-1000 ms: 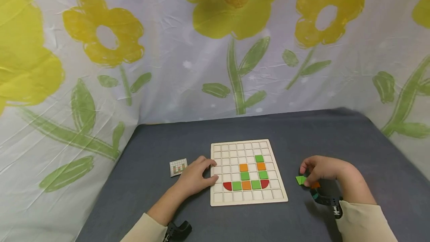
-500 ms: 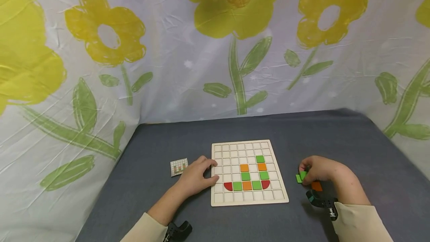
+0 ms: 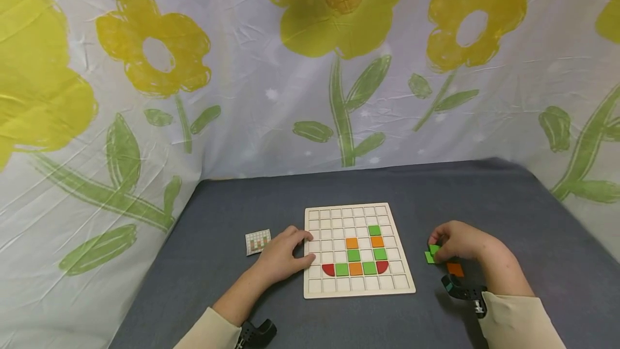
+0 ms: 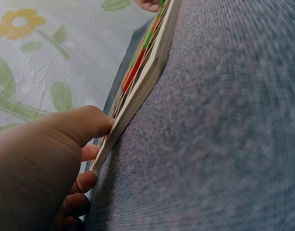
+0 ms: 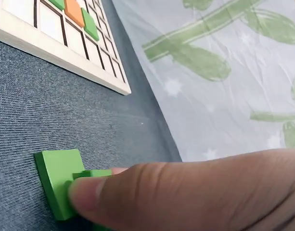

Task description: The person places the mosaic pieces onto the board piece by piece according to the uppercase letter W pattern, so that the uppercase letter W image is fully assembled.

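My right hand (image 3: pixel 462 242) pinches a green square tile (image 3: pixel 435 250) between thumb and fingers, right of the board. Another green tile (image 5: pixel 53 173) lies on the cloth, partly overlapped by the thumb and the held tile in the right wrist view. An orange tile (image 3: pixel 455 270) lies beneath the palm, partly hidden. My left hand (image 3: pixel 281 251) rests at the left edge of the wooden grid board (image 3: pixel 358 285), thumb and index fingertips touching its rim, the other fingers beside it. Green tiles (image 3: pixel 342 269), orange tiles (image 3: pixel 356 269) and red rounded pieces (image 3: pixel 328 269) sit in its squares.
A small card (image 3: pixel 256 242) printed with a coloured grid lies left of the board, just past the left hand. Dark grey cloth (image 3: pixel 232 203) covers the table. A white curtain (image 3: pixel 232 123) with yellow flowers hangs behind and at the sides.
My right hand has pinched one green tile and shifted it slightly away over the other green tile, uncovering more of the orange tile. The left hand and the board stay put.
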Motion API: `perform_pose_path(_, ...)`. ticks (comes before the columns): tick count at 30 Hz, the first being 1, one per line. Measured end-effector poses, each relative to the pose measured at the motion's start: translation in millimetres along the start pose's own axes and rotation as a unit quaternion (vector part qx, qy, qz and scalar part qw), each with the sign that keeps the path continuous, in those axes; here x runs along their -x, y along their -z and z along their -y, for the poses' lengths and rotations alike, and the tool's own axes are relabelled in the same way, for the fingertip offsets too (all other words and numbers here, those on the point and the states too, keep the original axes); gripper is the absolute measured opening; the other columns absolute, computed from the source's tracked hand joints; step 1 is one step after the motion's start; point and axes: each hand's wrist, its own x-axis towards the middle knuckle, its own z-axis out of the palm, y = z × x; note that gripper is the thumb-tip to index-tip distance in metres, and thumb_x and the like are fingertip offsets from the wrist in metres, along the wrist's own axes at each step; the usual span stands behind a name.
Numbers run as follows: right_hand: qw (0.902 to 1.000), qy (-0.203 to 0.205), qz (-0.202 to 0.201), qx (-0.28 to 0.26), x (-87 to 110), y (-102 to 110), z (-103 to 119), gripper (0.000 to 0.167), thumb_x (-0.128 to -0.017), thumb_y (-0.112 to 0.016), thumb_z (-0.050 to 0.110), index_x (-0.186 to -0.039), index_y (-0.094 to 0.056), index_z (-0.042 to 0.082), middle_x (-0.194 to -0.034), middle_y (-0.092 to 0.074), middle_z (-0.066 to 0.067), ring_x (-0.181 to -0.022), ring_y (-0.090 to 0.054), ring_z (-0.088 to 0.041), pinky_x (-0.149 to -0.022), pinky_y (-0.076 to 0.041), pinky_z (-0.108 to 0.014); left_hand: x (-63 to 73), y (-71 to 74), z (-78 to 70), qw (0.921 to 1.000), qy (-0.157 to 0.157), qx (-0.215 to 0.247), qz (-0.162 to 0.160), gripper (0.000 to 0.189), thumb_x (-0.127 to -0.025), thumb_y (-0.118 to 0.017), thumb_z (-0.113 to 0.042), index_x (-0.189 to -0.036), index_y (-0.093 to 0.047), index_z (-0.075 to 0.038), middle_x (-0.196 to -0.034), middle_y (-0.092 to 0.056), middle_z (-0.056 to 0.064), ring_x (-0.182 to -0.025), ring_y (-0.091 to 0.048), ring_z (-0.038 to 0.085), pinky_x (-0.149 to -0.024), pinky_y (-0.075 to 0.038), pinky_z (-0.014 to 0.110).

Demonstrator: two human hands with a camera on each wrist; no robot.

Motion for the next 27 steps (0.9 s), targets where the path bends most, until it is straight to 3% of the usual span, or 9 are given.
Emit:
perform_pose_path(6, 0.9964, 0.04, -0.052, 0.053, 4.7, 9, 6, 0.03, -0.085, -0.08, 0.008, -0.11, -0.071, -0.005, -0.091, -0.061, -0.007, -0.081, -0.054, -0.024, -0.07, -0.047, -0.04, 0.0, -0.3, 0.1, 1.0, -0.002, -0.002, -0.002, 0.035, -0.093, -0.075, -0.035, -0.124, -0.069, -0.019, -0.103, -0.057, -0.004, -0.085, -0.053, 0.012, -0.076, -0.048, 0.038)
perform_pose_path(14, 0.9904, 0.052, -0.087, 0.094, 15.6, 14, 37, 0.039, -0.089, -0.08, 0.022, -0.119, -0.073, -0.002, -0.112, -0.069, -0.014, -0.103, -0.063, -0.035, -0.081, -0.053, -0.05, 0.4, 0.3, 0.4, 1.0, 0.001, -0.001, 0.003, 0.036, -0.093, -0.074, -0.036, -0.124, -0.069, -0.019, -0.103, -0.057, -0.003, -0.085, -0.052, 0.013, -0.076, -0.047, 0.038)
perform_pose_path(21, 0.9806, 0.087, -0.132, 0.116, 21.1, 3, 70, 0.035, -0.089, -0.082, 0.03, -0.116, -0.077, 0.008, -0.105, -0.07, -0.002, -0.08, -0.056, -0.018, -0.068, -0.048, -0.037, 0.3, 0.5, 1.9, 1.0, 0.003, -0.001, 0.007, 0.037, -0.093, -0.074, -0.037, -0.125, -0.069, -0.018, -0.103, -0.057, -0.004, -0.084, -0.052, 0.013, -0.076, -0.047, 0.038)
perform_pose_path(27, 0.972, 0.135, -0.154, 0.115, 24.1, -6, 93, 0.027, -0.087, -0.084, 0.026, -0.111, -0.078, 0.015, -0.096, -0.068, 0.006, -0.069, -0.053, -0.015, -0.064, -0.046, -0.034, -0.5, 0.5, 0.5, 0.9999, 0.0, 0.001, 0.011, 0.038, -0.094, -0.073, -0.038, -0.126, -0.068, -0.017, -0.105, -0.057, -0.002, -0.085, -0.052, 0.014, -0.077, -0.048, 0.039)
